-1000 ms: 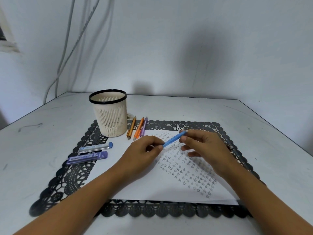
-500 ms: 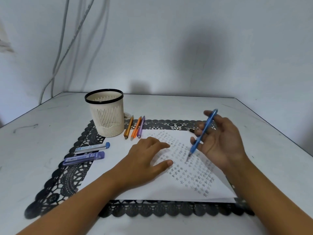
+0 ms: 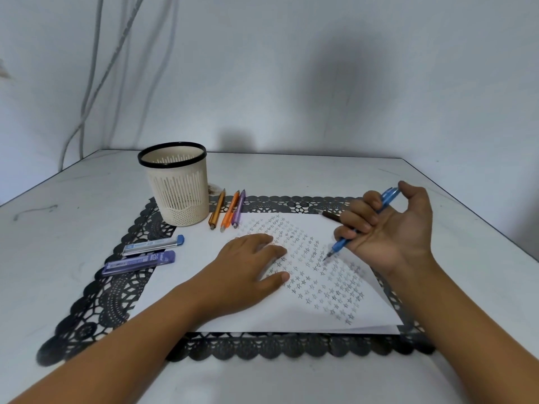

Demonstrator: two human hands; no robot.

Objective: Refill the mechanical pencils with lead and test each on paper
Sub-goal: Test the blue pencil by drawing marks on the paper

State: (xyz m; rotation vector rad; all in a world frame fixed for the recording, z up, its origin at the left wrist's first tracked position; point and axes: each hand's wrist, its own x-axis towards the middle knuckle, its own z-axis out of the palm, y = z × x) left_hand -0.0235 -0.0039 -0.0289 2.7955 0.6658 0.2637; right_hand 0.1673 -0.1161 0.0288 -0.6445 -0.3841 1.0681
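Note:
My right hand [image 3: 388, 228] grips a blue mechanical pencil [image 3: 339, 246], fingers curled round the barrel and thumb on its top end. The tip points down just above the white paper [image 3: 262, 313], which is covered in small pencilled stars. My left hand [image 3: 248, 269] lies flat on the paper with straight fingers. A brown pencil [image 3: 216, 211], an orange pencil [image 3: 229, 212] and a purple pencil [image 3: 238, 209] lie side by side at the paper's far edge. Two lead cases, a clear one [image 3: 153, 245] and a purple one [image 3: 138, 262], lie to the left.
A cream pen holder [image 3: 176, 188] with a black rim stands at the back left on the black lace mat [image 3: 96, 301]. A dark pencil [image 3: 329, 215] lies behind my right hand. Cables hang down the wall at the left. The table's right edge runs near my right arm.
My left hand let go of the blue pencil and settled flat on the paper. My right hand swung the pencil upright, closed its fingers round it and brought the tip down toward the paper.

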